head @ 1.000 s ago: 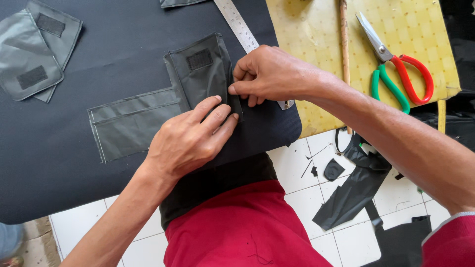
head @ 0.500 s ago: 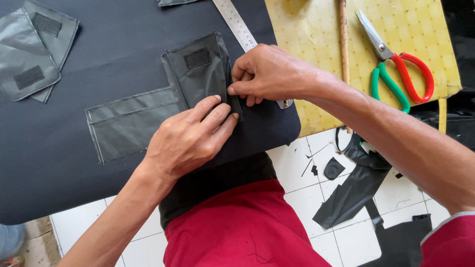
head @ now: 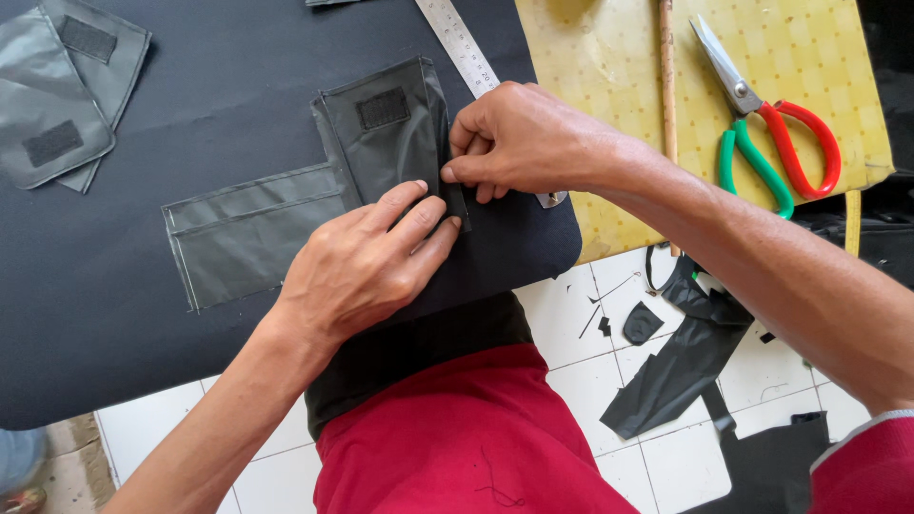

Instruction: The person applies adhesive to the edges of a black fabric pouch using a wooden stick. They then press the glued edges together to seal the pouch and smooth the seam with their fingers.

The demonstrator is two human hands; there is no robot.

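A dark grey fabric pocket piece with a black hook-and-loop patch lies on a large black sheet, joined to a long grey flap. My left hand lies flat, fingers pressing the pocket's lower right corner. My right hand pinches the pocket's right edge between thumb and fingers, right above the left fingertips. A steel ruler runs under my right hand.
Two more grey pocket pieces lie at the upper left. Scissors with red and green handles and a thin wooden stick rest on a yellow mat. Black fabric scraps lie on the white tiled floor.
Both hands hold nearly the same pose; the pocket piece and hands have barely shifted in the view.
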